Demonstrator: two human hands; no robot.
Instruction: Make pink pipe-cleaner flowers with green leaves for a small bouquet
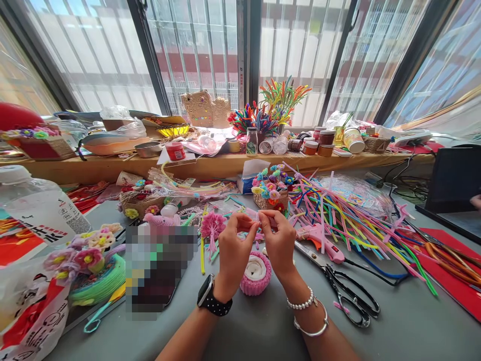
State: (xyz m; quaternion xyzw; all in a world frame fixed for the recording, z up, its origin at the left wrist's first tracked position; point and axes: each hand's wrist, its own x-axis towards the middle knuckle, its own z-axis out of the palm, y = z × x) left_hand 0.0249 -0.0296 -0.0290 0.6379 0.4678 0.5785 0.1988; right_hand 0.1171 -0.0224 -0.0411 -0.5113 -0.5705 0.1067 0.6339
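Note:
My left hand [237, 245] and my right hand [278, 240] meet at the fingertips in front of me, both pinched closed. A small pale pink bit shows between them, too small to name. Just below, a round pink ribbed holder [255, 287] with a white coil inside sits on the grey table. Left of my left hand lies a pink fuzzy pipe-cleaner flower [213, 225]. Beside my right hand are a pink glue gun [321, 241] and large black-handled scissors [338, 286], lying open.
Many loose pipe cleaners [349, 220] spread over the right side. A basket of fuzzy flowers [270, 200] stands behind my hands. At left are a flower pot with green coils [98, 281], a pixelated dark object [158, 281] and a plastic bottle [37, 205]. A laptop [454, 185] stands far right.

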